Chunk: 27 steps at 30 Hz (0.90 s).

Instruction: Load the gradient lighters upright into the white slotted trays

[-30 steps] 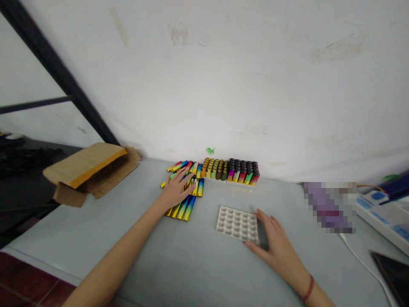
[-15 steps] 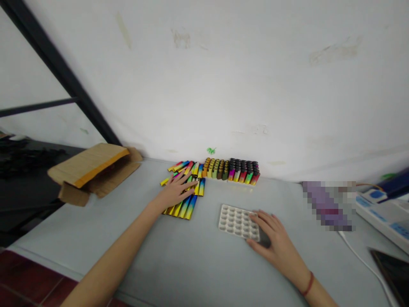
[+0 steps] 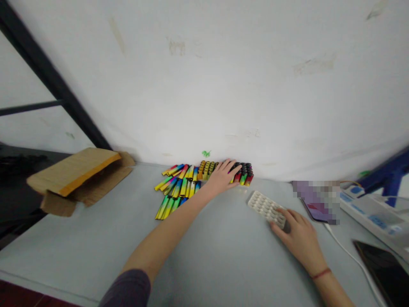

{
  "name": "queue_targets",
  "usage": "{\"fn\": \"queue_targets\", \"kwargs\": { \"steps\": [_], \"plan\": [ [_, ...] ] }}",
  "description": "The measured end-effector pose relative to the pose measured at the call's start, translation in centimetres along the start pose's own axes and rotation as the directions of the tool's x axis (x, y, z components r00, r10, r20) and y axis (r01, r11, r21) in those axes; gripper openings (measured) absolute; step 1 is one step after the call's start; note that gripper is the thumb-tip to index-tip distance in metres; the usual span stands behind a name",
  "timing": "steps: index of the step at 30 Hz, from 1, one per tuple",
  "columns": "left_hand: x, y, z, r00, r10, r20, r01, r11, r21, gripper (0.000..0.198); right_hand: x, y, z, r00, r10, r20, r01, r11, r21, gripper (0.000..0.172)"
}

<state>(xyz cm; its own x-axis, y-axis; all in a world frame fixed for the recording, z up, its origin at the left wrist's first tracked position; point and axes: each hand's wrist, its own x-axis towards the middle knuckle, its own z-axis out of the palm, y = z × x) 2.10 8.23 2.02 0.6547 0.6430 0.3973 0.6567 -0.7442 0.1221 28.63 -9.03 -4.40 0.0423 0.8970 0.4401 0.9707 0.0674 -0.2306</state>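
Observation:
My left hand (image 3: 224, 174) reaches across to the black-topped lighters (image 3: 245, 170) by the wall, its fingers spread over them. Whether it presses on them I cannot tell. Beside these stand gold-topped lighters (image 3: 206, 167), partly hidden by the hand. My right hand (image 3: 300, 238) grips the near right end of a white tray with rows of round hollows (image 3: 265, 205), thumb on one side and fingers on the other. Shiny multicoloured lighter bodies (image 3: 174, 187) lie in rows left of my left forearm, which covers some of them.
An open cardboard box (image 3: 79, 175) lies on its side at the table's left. To the right are a partly blurred phone (image 3: 315, 202) with a white cable (image 3: 345, 251), a white power strip (image 3: 373, 213) and a dark-screened device (image 3: 383, 268). A white wall (image 3: 204, 85) borders the back.
My left hand has moved right, from the multicoloured lighter bodies to the black-topped lighters. My right hand has shifted the white tray to the right and turned it. The view has shifted slightly.

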Motion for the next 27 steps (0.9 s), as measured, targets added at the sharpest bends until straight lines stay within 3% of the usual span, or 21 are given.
{"fn": "queue_targets", "kwargs": {
  "steps": [3,6,9,16,20,27],
  "plan": [
    [1.6,1.0,1.3,0.999,-0.038,-0.017,0.038,0.999,0.031,0.048,0.2,0.8,0.1,0.999,0.036,-0.018,-0.038,0.996,-0.078,0.044],
    [1.2,1.9,1.7,0.995,-0.076,-0.058,0.078,0.996,0.032,0.041,0.5,1.6,0.6,0.997,0.058,-0.051,-0.065,0.985,-0.159,0.046],
    [-0.2,3.2,1.5,0.996,-0.065,-0.068,0.067,0.997,0.027,0.040,1.1,2.3,1.3,0.998,0.035,-0.043,-0.042,0.980,-0.193,0.047],
    [-5.1,7.6,0.5,0.994,0.025,-0.103,-0.018,0.997,0.076,0.038,4.7,3.2,2.4,0.995,-0.013,0.099,0.034,0.978,-0.206,0.041],
    [-8.2,8.8,-0.3,0.993,0.046,-0.110,-0.037,0.995,0.089,0.040,7.6,1.8,3.0,0.983,-0.036,0.179,0.060,0.990,-0.127,0.039],
    [-10.4,7.8,-2.2,0.987,0.137,-0.089,-0.139,0.990,-0.014,0.044,11.6,-3.4,4.0,0.955,-0.071,0.288,0.080,0.997,-0.020,0.040]
  ]
}}
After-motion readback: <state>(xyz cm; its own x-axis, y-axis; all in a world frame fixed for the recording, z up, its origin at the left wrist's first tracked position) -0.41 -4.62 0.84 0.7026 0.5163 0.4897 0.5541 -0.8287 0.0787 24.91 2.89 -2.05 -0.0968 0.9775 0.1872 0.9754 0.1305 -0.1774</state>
